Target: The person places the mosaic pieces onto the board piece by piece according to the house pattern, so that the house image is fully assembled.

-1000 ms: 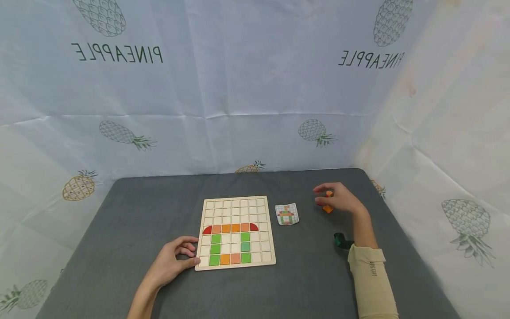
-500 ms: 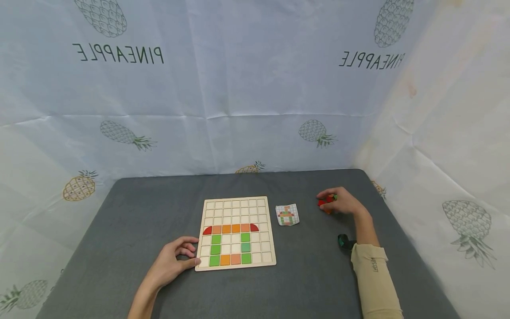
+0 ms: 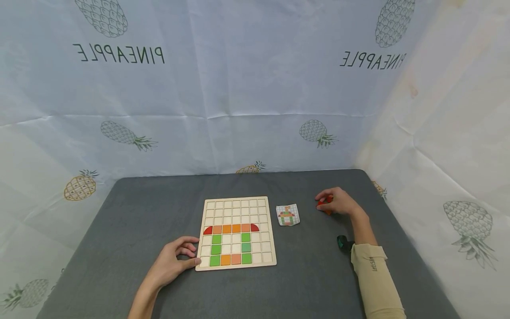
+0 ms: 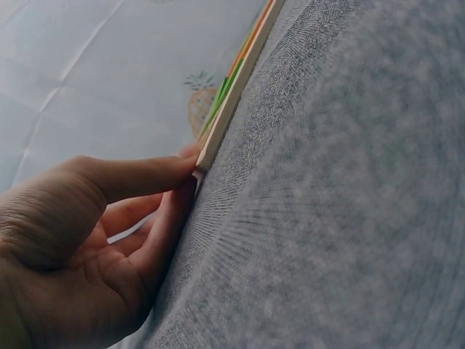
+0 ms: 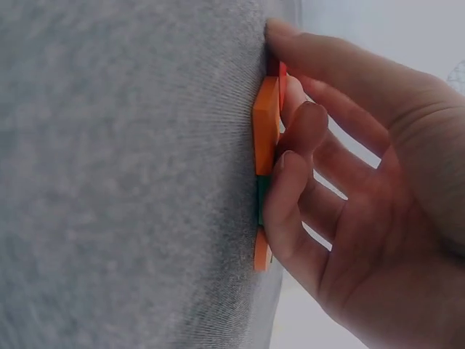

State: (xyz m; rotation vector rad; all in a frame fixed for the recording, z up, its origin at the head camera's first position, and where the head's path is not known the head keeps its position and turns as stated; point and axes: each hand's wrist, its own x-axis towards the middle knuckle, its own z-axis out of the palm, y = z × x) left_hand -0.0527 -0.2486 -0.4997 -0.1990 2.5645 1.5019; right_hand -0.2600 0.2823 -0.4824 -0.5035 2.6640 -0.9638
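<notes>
My left hand (image 3: 174, 260) pinches the lower-left corner of a square wooden grid board (image 3: 262, 213) between thumb and fingers. In the left wrist view the thumb (image 4: 145, 178) lies on the top of the board's edge (image 4: 234, 91). Green, orange and salmon square tiles and two red rounded ones sit in the board's cells. At the right, my right hand (image 3: 340, 203) is down at a small group of loose tiles, its thumb and fingers around a red tile (image 5: 282, 75). An orange tile (image 5: 265, 127), a green tile (image 5: 261, 196) and another orange tile (image 5: 261, 253) lie beside it, partly hidden by curled fingers.
A small paper pattern card (image 3: 287, 215) with a coloured grid lies between the board and the loose tiles. Everything rests on a dark grey cloth-covered table (image 3: 159, 204). A white pineapple-print curtain (image 3: 247, 88) stands behind and at the sides.
My right hand has come down from above the loose tiles and its fingers have drawn in among them, with tiles shifted. My left hand and the board have stayed put.
</notes>
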